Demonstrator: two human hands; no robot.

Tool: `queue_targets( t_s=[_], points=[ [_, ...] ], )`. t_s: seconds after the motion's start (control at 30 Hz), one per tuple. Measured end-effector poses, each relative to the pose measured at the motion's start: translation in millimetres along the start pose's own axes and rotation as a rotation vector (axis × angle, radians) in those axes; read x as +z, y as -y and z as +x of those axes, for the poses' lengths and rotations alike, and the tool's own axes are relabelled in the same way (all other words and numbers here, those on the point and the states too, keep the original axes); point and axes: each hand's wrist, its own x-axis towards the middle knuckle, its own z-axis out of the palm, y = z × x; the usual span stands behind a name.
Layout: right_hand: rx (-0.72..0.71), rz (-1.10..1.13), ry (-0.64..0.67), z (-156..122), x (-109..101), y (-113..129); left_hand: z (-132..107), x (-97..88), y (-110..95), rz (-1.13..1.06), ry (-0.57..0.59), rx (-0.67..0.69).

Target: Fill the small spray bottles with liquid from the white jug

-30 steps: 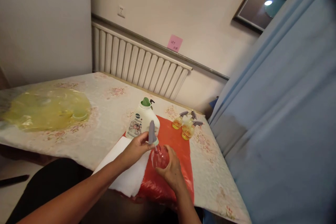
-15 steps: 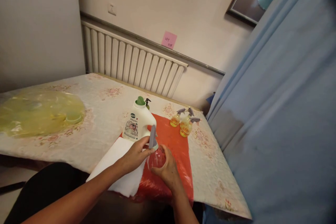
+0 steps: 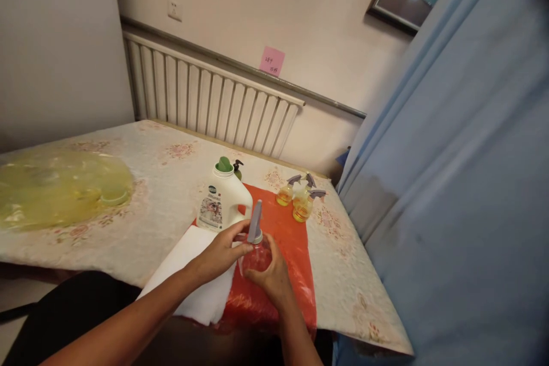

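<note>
Clear plastic, the spray bottle point(image 3: 258, 256) stands low in the centre of the frame on the red sheet point(image 3: 295, 240) covering the table point(image 3: 163, 183). My right hand point(image 3: 272, 281) is wrapped round its body. My left hand point(image 3: 221, 253) has its fingers point(image 3: 240, 248) closed on the grey spray head point(image 3: 255, 222), apparently at the collar, though blur hides the exact grip.

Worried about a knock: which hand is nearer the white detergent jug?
Left. The left hand sits just in front of the jug; the right hand, holding the spray bottle, is farther back.
</note>
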Motion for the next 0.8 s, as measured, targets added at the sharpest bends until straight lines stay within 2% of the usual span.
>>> queue_targets(
  t_s=[0.1, 0.17, 0.23, 0.37, 0.5, 0.6, 0.8],
  points=[
    [0.037, 0.064, -0.021, 9.5, -5.3, -0.6, -1.0, -1.9, 14.9, 0.048, -0.054, -0.004],
    [0.037, 0.08, -0.065, 21.2, -10.1, -4.9, -5.2, -7.8, 36.2, 0.157, -0.064, -0.027],
    [0.055, 0.075, -0.103, 37.3, -14.6, -12.2, -11.9, -19.6, 66.2, 0.309, -0.044, -0.068],
    [0.057, 0.076, -0.133, 80.5, -17.5, -30.6, -28.0, -59.0, 138.2, 0.651, -0.13, -0.075],
    [-0.025, 0.029, -0.227, 132.7, -7.9, -49.3, -43.1, -91.9, 194.8, 0.925, -0.26, 0.094],
    [-0.022, 0.019, -0.237, 172.6, 7.2, -64.1, -51.7, -96.9, 214.3, 1.113, -0.305, 0.218],
    [0.035, 0.043, -0.166, 240.6, 49.8, -97.5, -60.4, -91.9, 217.6, 1.289, -0.347, 0.275]
  ],
)
